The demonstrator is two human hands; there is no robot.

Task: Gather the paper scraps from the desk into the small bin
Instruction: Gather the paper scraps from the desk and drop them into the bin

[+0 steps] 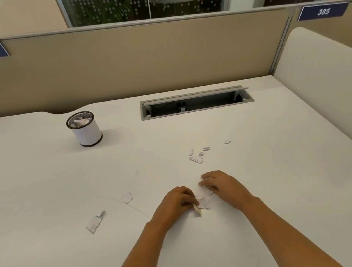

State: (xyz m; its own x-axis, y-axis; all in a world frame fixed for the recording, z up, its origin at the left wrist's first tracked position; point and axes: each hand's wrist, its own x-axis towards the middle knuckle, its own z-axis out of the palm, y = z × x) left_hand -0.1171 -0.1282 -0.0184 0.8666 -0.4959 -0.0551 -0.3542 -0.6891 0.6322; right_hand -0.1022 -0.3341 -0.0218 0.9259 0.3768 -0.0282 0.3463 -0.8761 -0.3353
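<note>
Both hands are down on the desk near its middle, working one pile of scraps that lies between them. The left hand has its fingers curled together and pinched on a scrap at the pile's near edge, at about 7 o'clock of the pile. The right hand lies flatter, fingers spread and pressing on the top of the pile from 2 o'clock; it is not clamped on anything that shows. Up at 12 o'clock from the hands sits a cluster of small bits, with one lone bit off to its right. Out at 9 o'clock lie two more pieces, a nearer one and a longer one further left, both well apart from the hands. The bin, white with a dark mesh rim, stands upright far off at 11 o'clock, already holding some crumpled paper. Behind, at 1 o'clock, the cable tray is open in the desk.
</note>
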